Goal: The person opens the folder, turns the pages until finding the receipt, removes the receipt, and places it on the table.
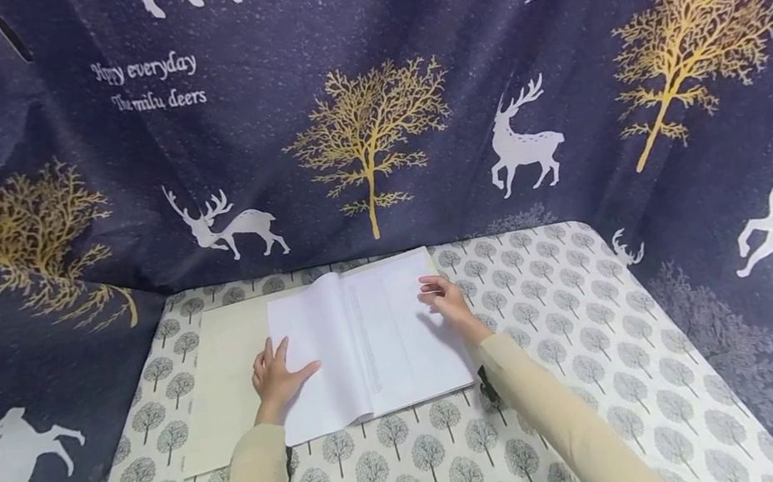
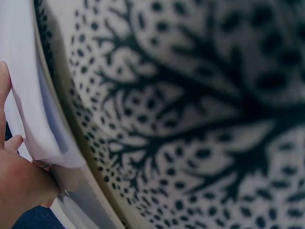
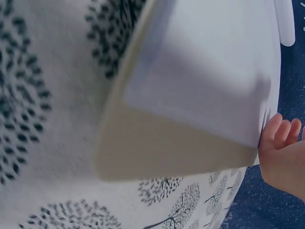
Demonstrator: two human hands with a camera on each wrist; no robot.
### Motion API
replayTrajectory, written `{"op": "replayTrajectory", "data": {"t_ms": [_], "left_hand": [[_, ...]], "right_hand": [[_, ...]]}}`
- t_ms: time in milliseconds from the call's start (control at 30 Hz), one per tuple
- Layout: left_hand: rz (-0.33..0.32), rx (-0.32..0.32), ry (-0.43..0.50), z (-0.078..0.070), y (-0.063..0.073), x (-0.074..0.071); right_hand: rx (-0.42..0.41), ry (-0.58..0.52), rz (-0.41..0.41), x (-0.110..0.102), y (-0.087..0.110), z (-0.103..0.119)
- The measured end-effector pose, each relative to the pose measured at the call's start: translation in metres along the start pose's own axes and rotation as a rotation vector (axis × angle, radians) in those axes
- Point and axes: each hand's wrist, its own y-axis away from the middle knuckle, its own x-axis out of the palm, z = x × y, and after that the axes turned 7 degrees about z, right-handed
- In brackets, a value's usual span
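Note:
An open booklet (image 1: 402, 340) lies on the table, white pages spread to both sides of a fold. Its cream cover (image 1: 223, 385) stretches out flat at the left and shows as a strip (image 3: 176, 148) past the pages in the right wrist view. Fingers and thumb spread apart, my left hand (image 1: 277, 378) rests on the outer part of the left page (image 1: 320, 327). Along the outer edge of the right page (image 1: 398, 315) is my right hand (image 1: 447, 301), its fingers loosely bent. In the right wrist view that hand (image 3: 286, 157) touches the paper's edge; no pinched leaf shows.
A pale cloth with grey trees (image 1: 428, 453) covers the table. Behind it and at both sides hangs a dark blue curtain (image 1: 381, 14) with white deer and gold trees. Table surface extends to the right of the booklet and in front.

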Motion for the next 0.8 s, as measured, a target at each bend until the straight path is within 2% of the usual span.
{"op": "replayTrajectory", "data": {"t_ms": [200, 233, 333, 433, 467, 533, 800], "left_hand": [[0.004, 0.003, 0.008, 0.004, -0.003, 0.003], [0.007, 0.0, 0.002, 0.005, -0.003, 0.002], [0.016, -0.006, -0.008, 0.008, -0.002, 0.001], [0.019, -0.005, -0.001, 0.009, -0.001, -0.002], [0.019, -0.005, 0.004, 0.009, -0.001, -0.003], [0.021, -0.006, 0.005, 0.009, -0.002, -0.003], [0.006, 0.002, 0.009, 0.009, -0.004, 0.002]], "right_hand": [[-0.017, 0.005, -0.006, -0.004, -0.011, -0.005], [-0.073, -0.017, -0.001, -0.007, -0.022, -0.019], [-0.093, 0.026, -0.01, -0.007, -0.032, -0.023], [-0.058, 0.091, -0.002, -0.005, -0.038, -0.014], [-0.005, 0.129, -0.006, -0.002, -0.031, 0.002], [-0.006, 0.144, 0.009, -0.004, -0.031, 0.009], [0.028, 0.11, -0.013, -0.005, -0.031, 0.02]]}}
